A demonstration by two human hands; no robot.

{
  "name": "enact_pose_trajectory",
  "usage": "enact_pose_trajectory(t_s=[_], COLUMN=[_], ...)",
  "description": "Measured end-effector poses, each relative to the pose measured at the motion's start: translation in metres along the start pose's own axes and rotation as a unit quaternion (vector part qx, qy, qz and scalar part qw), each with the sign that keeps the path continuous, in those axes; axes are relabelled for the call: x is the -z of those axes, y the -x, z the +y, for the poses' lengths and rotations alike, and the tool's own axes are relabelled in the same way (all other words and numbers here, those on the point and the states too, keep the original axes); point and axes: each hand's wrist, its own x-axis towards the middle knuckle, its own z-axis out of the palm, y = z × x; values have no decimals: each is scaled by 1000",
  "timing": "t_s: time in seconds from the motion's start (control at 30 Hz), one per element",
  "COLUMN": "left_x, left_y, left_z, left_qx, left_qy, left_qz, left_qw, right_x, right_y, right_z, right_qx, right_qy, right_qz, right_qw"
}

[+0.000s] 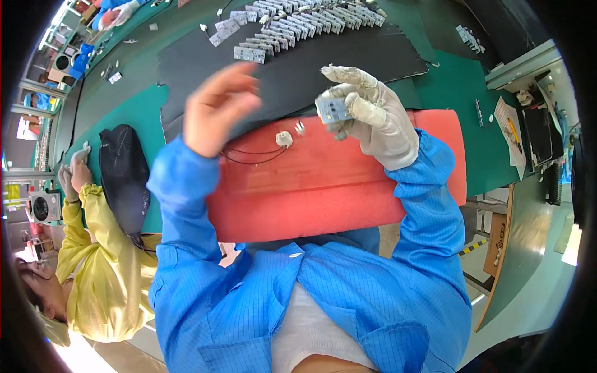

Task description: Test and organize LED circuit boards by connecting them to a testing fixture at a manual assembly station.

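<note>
Gloved right hand is gripping the grey module between its fingers, above the red pad. Bare left hand, blurred, is hovering near the pad's left end, fingers standing apart. White connector is lying on the pad, its wire curving left.

Gloved right hand holds grey module near red pad; left hand blurred.
</note>
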Motion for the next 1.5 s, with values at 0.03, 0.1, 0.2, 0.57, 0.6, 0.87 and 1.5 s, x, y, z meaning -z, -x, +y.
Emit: enact_pose_trajectory(t_s=[0.03,0.1,0.2,0.57,0.6,0.87,1.5], left_x=[-19,-38,-39,-29,-29,-36,-39], left_y=[9,15,14,25,25,35,37], left_z=[3,-5,-11,-12,-10,-16,-14], left_qx=[-5,-39,69,115,144,111,-66], left_qy=[-6,-65,-43,45,66,17,-280], left_qz=[-68,-145,-174,-86,-82,-37,-76], left_qw=[998,986,981,989,984,993,955], right_x=[-2,6,11,1,2,8,28], right_y=[0,0,-2,-11,-11,-7,-9], right_z=[1,4,7,9,10,2,1], right_qx=[-7,-2,49,-68,-60,54,-131], right_qy=[-18,-16,-1,81,83,264,366], right_qz=[-2,-40,-53,-9,-17,6,-7], right_qw=[1000,999,997,994,995,963,921])
